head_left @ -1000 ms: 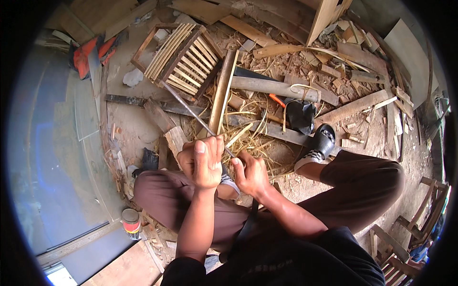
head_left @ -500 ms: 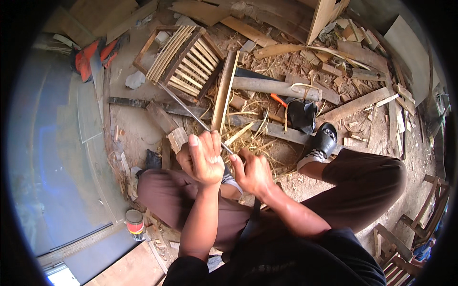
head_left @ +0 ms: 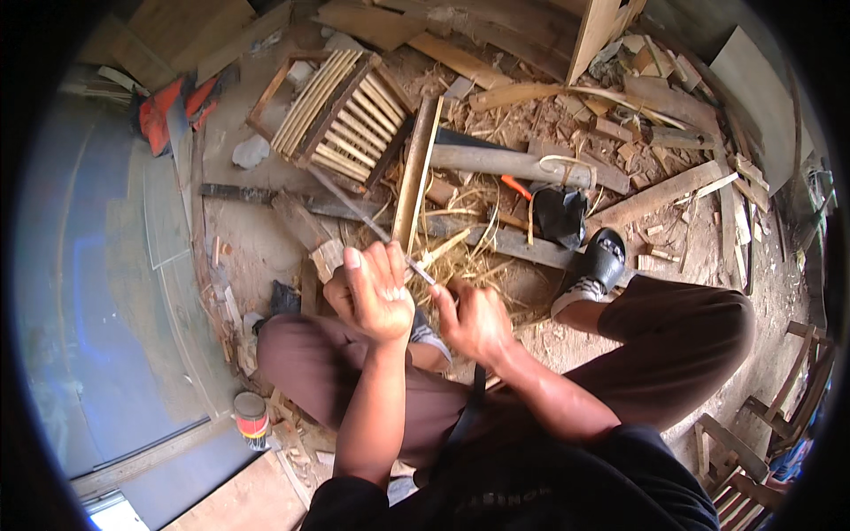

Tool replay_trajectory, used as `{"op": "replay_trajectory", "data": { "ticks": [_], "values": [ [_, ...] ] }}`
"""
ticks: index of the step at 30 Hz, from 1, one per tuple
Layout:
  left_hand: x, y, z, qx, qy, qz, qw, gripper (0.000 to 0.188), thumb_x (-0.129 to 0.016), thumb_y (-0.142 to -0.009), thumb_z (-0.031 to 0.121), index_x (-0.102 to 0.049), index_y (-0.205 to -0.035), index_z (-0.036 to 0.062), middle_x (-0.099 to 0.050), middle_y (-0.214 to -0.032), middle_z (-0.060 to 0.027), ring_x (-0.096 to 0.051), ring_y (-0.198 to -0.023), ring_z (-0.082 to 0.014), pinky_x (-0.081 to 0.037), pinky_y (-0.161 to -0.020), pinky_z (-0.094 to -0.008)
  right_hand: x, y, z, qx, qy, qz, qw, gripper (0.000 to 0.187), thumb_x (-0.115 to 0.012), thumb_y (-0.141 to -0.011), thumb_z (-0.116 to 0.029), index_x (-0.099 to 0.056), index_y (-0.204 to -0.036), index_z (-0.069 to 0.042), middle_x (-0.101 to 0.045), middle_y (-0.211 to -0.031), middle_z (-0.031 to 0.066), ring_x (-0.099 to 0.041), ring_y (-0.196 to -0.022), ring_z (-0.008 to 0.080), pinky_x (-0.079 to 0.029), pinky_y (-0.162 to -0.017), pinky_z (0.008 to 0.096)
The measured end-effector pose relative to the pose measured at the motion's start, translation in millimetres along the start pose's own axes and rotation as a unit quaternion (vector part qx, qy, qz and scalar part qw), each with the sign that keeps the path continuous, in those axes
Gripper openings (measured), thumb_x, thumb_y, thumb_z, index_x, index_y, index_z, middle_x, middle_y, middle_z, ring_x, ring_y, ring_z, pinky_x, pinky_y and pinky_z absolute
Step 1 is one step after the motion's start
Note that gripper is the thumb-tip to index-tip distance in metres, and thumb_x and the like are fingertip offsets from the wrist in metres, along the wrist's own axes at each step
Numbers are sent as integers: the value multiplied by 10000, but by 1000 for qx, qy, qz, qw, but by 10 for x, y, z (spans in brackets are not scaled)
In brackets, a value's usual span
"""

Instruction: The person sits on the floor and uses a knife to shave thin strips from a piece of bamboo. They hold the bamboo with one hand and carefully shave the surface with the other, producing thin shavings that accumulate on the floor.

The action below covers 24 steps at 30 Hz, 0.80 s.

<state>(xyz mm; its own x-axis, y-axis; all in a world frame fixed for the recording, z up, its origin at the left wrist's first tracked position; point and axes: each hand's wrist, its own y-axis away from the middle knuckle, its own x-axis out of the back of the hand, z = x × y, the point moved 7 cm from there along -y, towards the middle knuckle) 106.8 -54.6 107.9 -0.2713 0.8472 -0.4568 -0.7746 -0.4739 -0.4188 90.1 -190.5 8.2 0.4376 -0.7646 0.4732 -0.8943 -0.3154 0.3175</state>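
Note:
A long thin grey stick (head_left: 347,203) slants from near the slatted wooden frame (head_left: 350,133) down to my hands. It is blurred, and whether it is cane or metal I cannot tell. My left hand (head_left: 376,296) is closed, fingers curled over the stick and thumb raised. Close beside it on the right, my right hand (head_left: 476,323) closes around the stick's near end, thumb pointing along it. What else its fingers may hold is hidden. Beneath the hands lie pale curly shavings (head_left: 474,243) between my feet.
A wooden plank (head_left: 416,173) leans beside the slatted frame. Beyond it lie a round log (head_left: 509,162), a black bag (head_left: 560,215) and scattered scraps. A sandal (head_left: 606,257) is on my right foot. At left stand a grey-blue sheet (head_left: 124,292) and a small can (head_left: 251,418).
The stick's far part has shifted slightly to the right and blurred. My left hand has moved a touch left, and my right hand barely down and right. Both keep their hold.

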Motion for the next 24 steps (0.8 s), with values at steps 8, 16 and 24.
{"op": "replay_trajectory", "data": {
  "ticks": [8, 16, 24],
  "values": [
    [74, -56, 8, 3, -11, 17, 1000, 528, -413, -1090, 205, -308, -577, 134, -274, -477, 11, -211, -411, -99, -231, -455, -281, -30, -5, -7, 15, 3, -8, 1000, 477, -538, -1009, -416, -656, -840, 14, -627, -639, 277, -662, -680, 483, -525, -657, 538],
    [152, -58, -16, 8, 19, 30, 999, 532, -425, -1089, 185, -313, -571, 131, -293, -478, 13, -215, -403, -87, -234, -452, -279, -30, -80, 41, -22, 12, -35, 999, 533, -509, -1011, -488, -670, -889, 5, -646, -668, 287, -672, -728, 497, -539, -699, 558],
    [196, -108, -1, 5, -1, 20, 1000, 518, -398, -1096, 186, -316, -586, 137, -277, -480, 14, -204, -409, -104, -235, -457, -281, -64, -85, 83, -33, 15, -30, 999, 486, -530, -1018, -439, -682, -910, 10, -629, -636, 277, -673, -666, 468, -538, -653, 524]
  ]
}}
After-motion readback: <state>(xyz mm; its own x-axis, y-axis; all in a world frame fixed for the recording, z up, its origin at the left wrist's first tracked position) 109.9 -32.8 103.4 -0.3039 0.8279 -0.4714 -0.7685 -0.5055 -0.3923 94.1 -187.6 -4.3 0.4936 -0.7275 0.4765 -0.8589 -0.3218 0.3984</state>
